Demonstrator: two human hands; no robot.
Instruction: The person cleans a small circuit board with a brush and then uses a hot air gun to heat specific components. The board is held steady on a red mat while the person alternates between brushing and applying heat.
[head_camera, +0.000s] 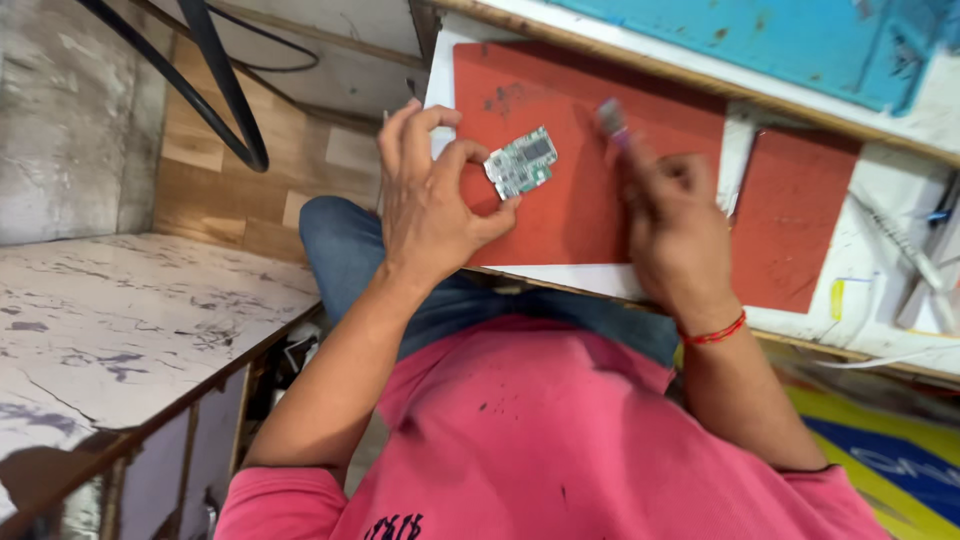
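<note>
The left hand (425, 195) is pinching a small green circuit board (521, 162) between thumb and forefinger, its grip closing on the board's near-left corner while the other fingers are curling above it. The board is sitting tilted just over the red mat (570, 150), and I cannot tell whether its far edge is touching the mat or hanging clear of it.

The right hand (675, 225) is blurring with motion, and its grip is wrapping around a slim tool (611, 118) with a pale grey-pink tip. That tip is pointing toward the far side of the mat, to the right of the board and apart from it. The blur is hiding what kind of tool it is. A red thread band (715, 333) is circling the right wrist.

Judging from this, the work on the board is looking like it is at an early or middle stage: the board is already being steadied in the left hand and the tool is already in the right, yet the tool is not meeting the board. No loosened parts are showing on the mat.

Outward from the hands, the red mat is lying on a white tabletop (880, 180). A second, smaller red mat (795, 215) is lying to the right, and long pale tools (905, 245) are resting at the right edge. A blue panel (780, 35) is running along the far side, and a black cable (225, 90) is looping at the far left.
</note>
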